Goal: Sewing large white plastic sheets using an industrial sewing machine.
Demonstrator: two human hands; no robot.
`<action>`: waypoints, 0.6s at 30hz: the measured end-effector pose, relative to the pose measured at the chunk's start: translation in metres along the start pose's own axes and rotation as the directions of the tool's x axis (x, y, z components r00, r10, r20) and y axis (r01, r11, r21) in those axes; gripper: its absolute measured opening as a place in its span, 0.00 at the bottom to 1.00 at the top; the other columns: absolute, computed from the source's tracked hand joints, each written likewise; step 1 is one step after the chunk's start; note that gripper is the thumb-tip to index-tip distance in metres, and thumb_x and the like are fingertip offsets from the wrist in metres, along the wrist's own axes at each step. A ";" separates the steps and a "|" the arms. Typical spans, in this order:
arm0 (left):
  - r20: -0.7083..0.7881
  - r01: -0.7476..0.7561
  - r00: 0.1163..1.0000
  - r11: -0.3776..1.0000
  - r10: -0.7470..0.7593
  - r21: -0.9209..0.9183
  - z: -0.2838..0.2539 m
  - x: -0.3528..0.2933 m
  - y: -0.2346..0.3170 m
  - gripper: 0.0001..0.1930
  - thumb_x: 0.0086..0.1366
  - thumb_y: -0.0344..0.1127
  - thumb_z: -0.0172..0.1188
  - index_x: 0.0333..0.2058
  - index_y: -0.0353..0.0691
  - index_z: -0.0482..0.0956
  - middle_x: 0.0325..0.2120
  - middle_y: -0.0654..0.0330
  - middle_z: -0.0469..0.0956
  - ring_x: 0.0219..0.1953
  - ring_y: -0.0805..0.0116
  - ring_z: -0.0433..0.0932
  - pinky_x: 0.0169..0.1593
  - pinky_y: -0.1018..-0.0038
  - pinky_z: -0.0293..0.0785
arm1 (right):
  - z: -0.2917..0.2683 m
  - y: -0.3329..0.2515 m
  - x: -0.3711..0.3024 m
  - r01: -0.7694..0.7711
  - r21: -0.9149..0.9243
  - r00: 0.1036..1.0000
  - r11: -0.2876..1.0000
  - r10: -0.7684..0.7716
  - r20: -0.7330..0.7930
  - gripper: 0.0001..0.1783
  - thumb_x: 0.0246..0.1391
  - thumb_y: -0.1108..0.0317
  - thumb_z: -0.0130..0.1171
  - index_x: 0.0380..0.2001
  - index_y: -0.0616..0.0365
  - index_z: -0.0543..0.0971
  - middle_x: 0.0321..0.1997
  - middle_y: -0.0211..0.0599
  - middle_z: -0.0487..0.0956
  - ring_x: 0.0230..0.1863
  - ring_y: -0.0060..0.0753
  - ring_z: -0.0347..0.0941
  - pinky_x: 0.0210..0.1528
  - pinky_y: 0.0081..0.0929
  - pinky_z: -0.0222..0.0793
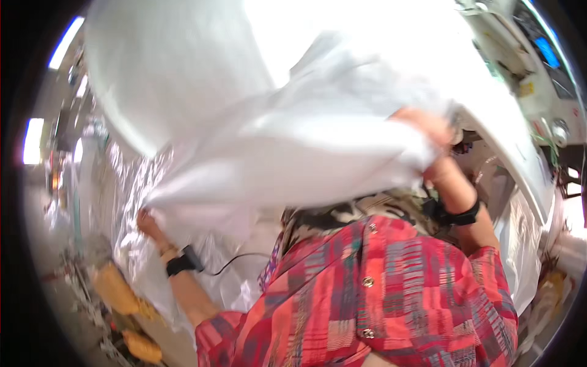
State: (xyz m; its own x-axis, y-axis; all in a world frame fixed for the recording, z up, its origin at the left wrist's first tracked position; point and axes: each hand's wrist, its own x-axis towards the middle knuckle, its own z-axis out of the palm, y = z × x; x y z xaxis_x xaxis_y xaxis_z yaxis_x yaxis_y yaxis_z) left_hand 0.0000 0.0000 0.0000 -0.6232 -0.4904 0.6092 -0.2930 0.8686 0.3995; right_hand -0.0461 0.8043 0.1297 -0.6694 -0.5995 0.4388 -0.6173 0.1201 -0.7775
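Left hand: your left hand (pixel 147 221) is low at the left, fingers closed on the lower edge of the white sheet (pixel 293 140), where it meets the crinkled clear plastic film (pixel 131 183).
Right hand: your right hand (pixel 431 131) is raised high at the right, gripping the upper fold of the same sheet; the fabric drapes over part of the fingers, so the grip looks clenched but you cannot see every finger.
White sheet: it is lifted in front of you, billowing across most of the view, stretched between your two hands, with its upper part washed out by bright light.
Wrists: a black band sits on each wrist, and a thin black cable (pixel 235 263) runs from the left one.
Clothing: your red patterned shirt (pixel 379 293) fills the lower right.
Surroundings: yellow bundles (pixel 119 290) lie low at the left, near your left forearm.
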 end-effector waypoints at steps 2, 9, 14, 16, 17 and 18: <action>0.289 0.032 0.953 0.977 -0.094 0.213 -0.030 0.051 0.024 0.13 0.56 0.25 0.52 0.36 0.32 0.84 0.28 0.53 0.84 0.29 0.57 0.82 0.35 0.65 0.76 | 0.017 -0.019 0.016 0.015 -0.012 1.000 1.000 -0.015 0.013 0.17 0.48 0.76 0.56 0.43 0.60 0.81 0.34 0.49 0.83 0.40 0.52 0.79 0.43 0.42 0.74; 0.514 -0.664 0.706 0.709 0.488 0.238 -0.028 0.067 0.328 0.18 0.66 0.26 0.50 0.53 0.37 0.78 0.45 0.45 0.81 0.46 0.46 0.80 0.49 0.61 0.76 | 0.040 -0.043 0.042 -0.236 0.108 0.777 0.966 0.121 0.618 0.29 0.50 0.66 0.61 0.57 0.61 0.75 0.47 0.54 0.80 0.50 0.57 0.75 0.54 0.43 0.70; 0.449 -0.677 0.343 0.548 0.825 -0.491 -0.108 -0.029 0.564 0.16 0.60 0.22 0.53 0.48 0.32 0.78 0.35 0.46 0.79 0.38 0.47 0.79 0.39 0.60 0.74 | 0.022 -0.068 0.067 -0.206 0.490 0.896 0.847 -0.038 0.443 0.31 0.61 0.53 0.61 0.59 0.64 0.73 0.57 0.48 0.77 0.61 0.45 0.70 0.65 0.36 0.62; 0.376 -0.639 0.174 0.395 0.910 -0.660 -0.093 -0.047 0.605 0.20 0.57 0.19 0.53 0.49 0.31 0.76 0.36 0.47 0.79 0.38 0.48 0.79 0.40 0.61 0.74 | -0.019 -0.046 0.064 -0.250 0.498 0.965 0.830 0.170 0.202 0.26 0.63 0.55 0.59 0.55 0.63 0.75 0.55 0.43 0.78 0.59 0.37 0.71 0.63 0.33 0.64; 0.323 -0.603 0.150 0.346 0.934 -0.719 -0.094 -0.055 0.618 0.21 0.56 0.19 0.53 0.50 0.32 0.76 0.39 0.45 0.79 0.40 0.48 0.79 0.41 0.61 0.75 | -0.021 -0.021 0.058 -0.168 0.589 0.941 0.791 0.307 -0.144 0.21 0.62 0.53 0.58 0.46 0.61 0.81 0.47 0.39 0.82 0.50 0.30 0.76 0.57 0.29 0.69; 0.324 -0.604 0.168 0.356 0.931 -0.713 -0.091 -0.063 0.626 0.21 0.56 0.19 0.53 0.50 0.32 0.76 0.39 0.45 0.79 0.40 0.48 0.79 0.41 0.61 0.75 | -0.041 -0.023 0.057 -0.104 0.621 0.793 0.777 0.442 -0.420 0.18 0.63 0.55 0.58 0.42 0.60 0.82 0.43 0.36 0.82 0.47 0.27 0.77 0.53 0.28 0.70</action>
State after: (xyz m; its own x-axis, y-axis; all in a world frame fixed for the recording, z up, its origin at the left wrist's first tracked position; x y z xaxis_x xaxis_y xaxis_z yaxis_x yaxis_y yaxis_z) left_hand -0.0781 0.5682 0.2746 -0.6120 0.7494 0.2527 0.7888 0.5558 0.2624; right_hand -0.0871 0.8001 0.1908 -0.9769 -0.0898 0.1938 -0.1535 -0.3355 -0.9294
